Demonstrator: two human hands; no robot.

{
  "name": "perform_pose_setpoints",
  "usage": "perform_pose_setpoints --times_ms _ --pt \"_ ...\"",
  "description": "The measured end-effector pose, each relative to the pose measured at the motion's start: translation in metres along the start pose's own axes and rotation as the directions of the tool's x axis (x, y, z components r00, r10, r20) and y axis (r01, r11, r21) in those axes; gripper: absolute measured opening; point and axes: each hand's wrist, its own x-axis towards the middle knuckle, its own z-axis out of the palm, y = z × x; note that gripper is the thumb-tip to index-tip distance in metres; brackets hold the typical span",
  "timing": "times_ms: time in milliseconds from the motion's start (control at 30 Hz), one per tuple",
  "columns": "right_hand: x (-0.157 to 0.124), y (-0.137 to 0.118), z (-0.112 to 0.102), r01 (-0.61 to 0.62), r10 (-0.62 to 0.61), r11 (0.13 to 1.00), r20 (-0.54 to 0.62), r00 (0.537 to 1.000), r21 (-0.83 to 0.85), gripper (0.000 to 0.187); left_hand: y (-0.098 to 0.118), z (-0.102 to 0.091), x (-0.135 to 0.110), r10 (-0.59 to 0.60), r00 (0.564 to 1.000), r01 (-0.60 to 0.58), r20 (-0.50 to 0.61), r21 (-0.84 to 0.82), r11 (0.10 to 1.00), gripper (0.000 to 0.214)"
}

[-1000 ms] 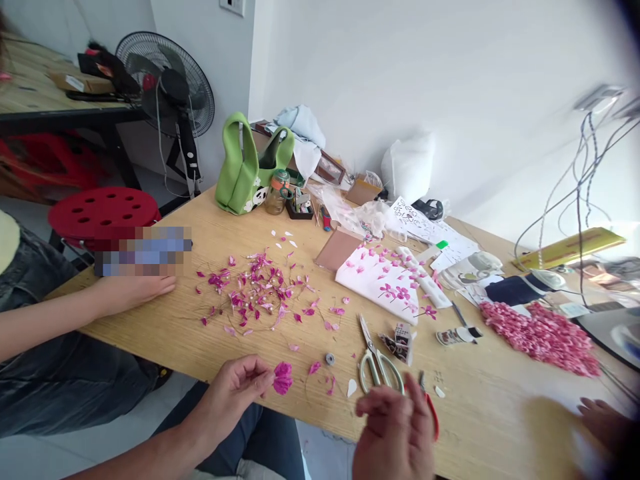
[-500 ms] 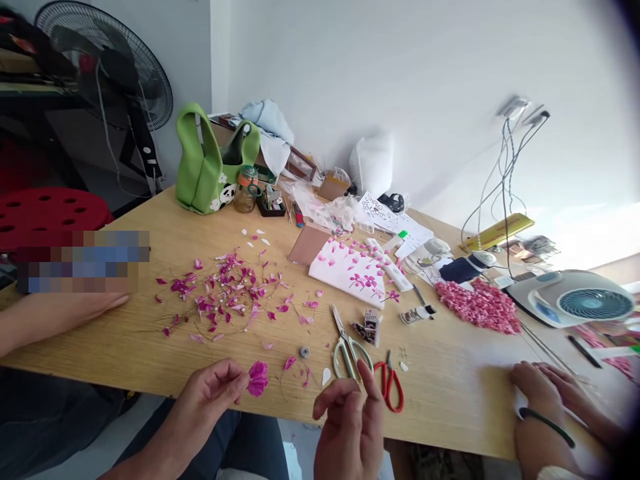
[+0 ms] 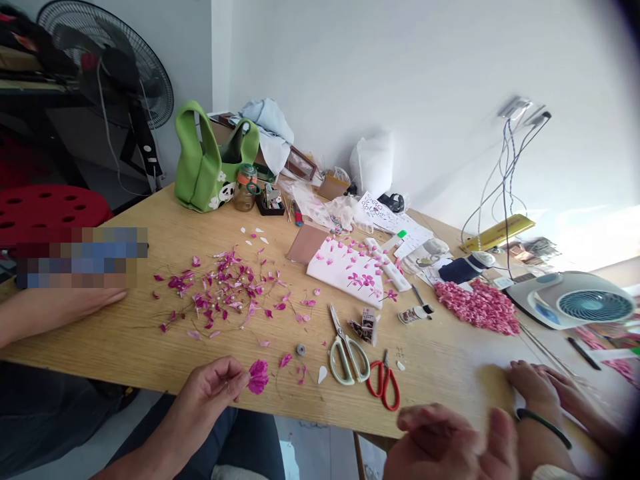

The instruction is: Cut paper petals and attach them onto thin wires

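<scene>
My left hand (image 3: 213,387) is closed in a pinch on a magenta fabric flower (image 3: 258,377), held just over the table's front edge. At the lower right, my right hand (image 3: 450,443) is somewhat blurred, its fingers loosely bent and apart with nothing visible in them. Between the hands lie white-handled scissors (image 3: 349,353) and small red-handled snips (image 3: 384,385). A white petal-shaped piece (image 3: 323,374), a small grey spool (image 3: 301,349) and a loose magenta petal (image 3: 285,360) are near the flower.
A pile of magenta petals on stems (image 3: 225,287) covers the left middle. Behind are a green bag (image 3: 200,173), a jar (image 3: 245,190) and a petal-covered white sheet (image 3: 345,270). Other people's hands rest at the left (image 3: 95,297) and right (image 3: 537,390). Pink trim (image 3: 477,307) lies near a fan-like device (image 3: 570,300).
My right hand has swung right and slightly down, away from the scissors, uncovering their handles. My left hand keeps the flower in nearly the same place.
</scene>
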Motion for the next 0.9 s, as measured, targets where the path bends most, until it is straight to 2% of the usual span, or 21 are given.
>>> perform_pose_setpoints --times_ms 67,133,233,333,400,500,567,633,800,900 --pt "-0.034 0.006 0.02 -0.018 0.019 0.998 -0.003 1.0 0.056 0.045 0.0 0.0 0.0 0.003 1.0 -0.003 -0.001 0.016 1.0 0.033" --pt "-0.056 0.011 0.037 -0.044 0.044 0.991 -0.003 0.999 0.129 0.051 -0.001 -0.001 0.001 0.016 1.0 -0.016 -0.011 0.031 0.999 0.033" --pt "-0.068 0.016 0.051 -0.101 0.094 0.953 0.037 0.995 0.287 0.043 -0.004 -0.002 0.001 0.049 0.998 -0.048 -0.038 0.036 0.998 0.033" --pt "-0.071 0.021 0.059 -0.163 0.101 0.936 0.204 0.974 0.313 0.033 -0.005 -0.001 0.001 0.082 0.996 -0.082 -0.041 0.019 0.996 0.033" --pt "-0.078 0.024 0.066 -0.236 0.11 0.929 0.398 0.911 0.284 0.031 -0.005 0.001 0.0 0.102 0.994 -0.101 -0.036 0.031 0.994 0.032" --pt "-0.098 0.029 0.083 -0.384 0.117 0.887 0.681 0.723 0.255 0.035 -0.006 0.002 -0.002 0.129 0.991 -0.127 -0.026 0.08 0.989 0.031" --pt "-0.113 0.029 0.094 -0.464 0.123 0.855 0.778 0.617 0.233 0.039 -0.008 0.001 -0.004 0.151 0.989 -0.15 -0.004 0.107 0.983 0.03" --pt "-0.124 0.028 0.104 -0.514 0.154 0.834 0.809 0.568 0.202 0.039 -0.01 0.001 -0.005 0.172 0.985 -0.174 0.025 0.113 0.978 0.029" --pt "-0.13 0.019 0.113 -0.568 0.235 0.801 0.771 0.591 0.191 0.036 -0.013 0.003 -0.007 0.171 0.98 -0.183 0.099 0.127 0.975 0.031" --pt "-0.125 0.02 0.111 -0.547 0.219 0.818 0.783 0.583 0.179 0.034 -0.013 0.004 -0.007 0.163 0.975 -0.183 0.148 0.133 0.974 0.032"
